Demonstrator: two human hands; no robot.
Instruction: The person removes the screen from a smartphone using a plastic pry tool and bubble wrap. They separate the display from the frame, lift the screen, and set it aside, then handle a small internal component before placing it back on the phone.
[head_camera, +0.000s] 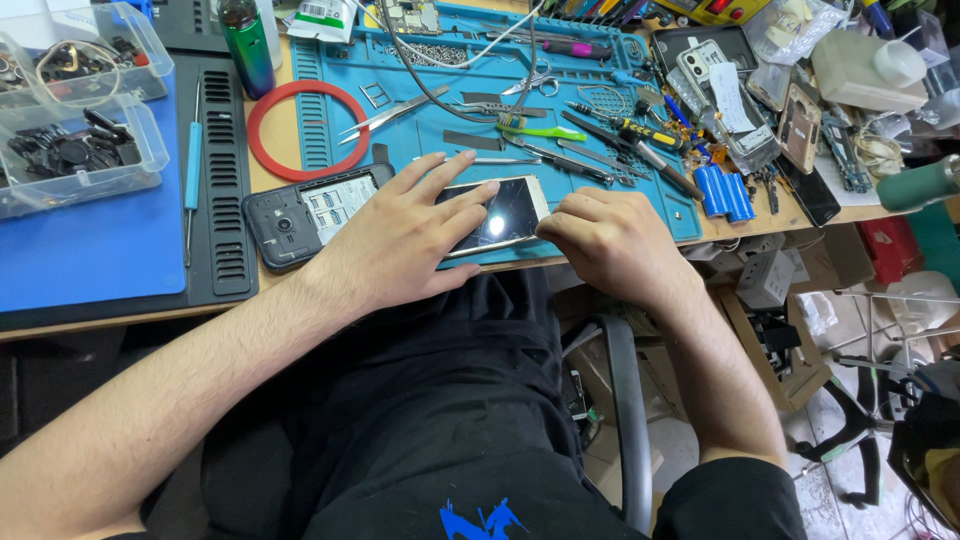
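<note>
A white phone (500, 215) is pinned flat on a blue mat (440, 130) between two hands. The left hand (400, 240) is spread open across its screen. The right hand (610, 235) is curled closed against its right edge. A dark opened phone (300, 220) is seen just left of the left hand.

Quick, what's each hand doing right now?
Left hand: open, fingers spread flat on the phone.
Right hand: curled at the phone's right edge; grip cannot be told.

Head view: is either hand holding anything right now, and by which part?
The left hand presses flat on the white phone, fingers spread over its screen. The right hand has its grip at the phone's right end, fingertips curled against the edge. Nothing is lifted off the blue mat.
</note>
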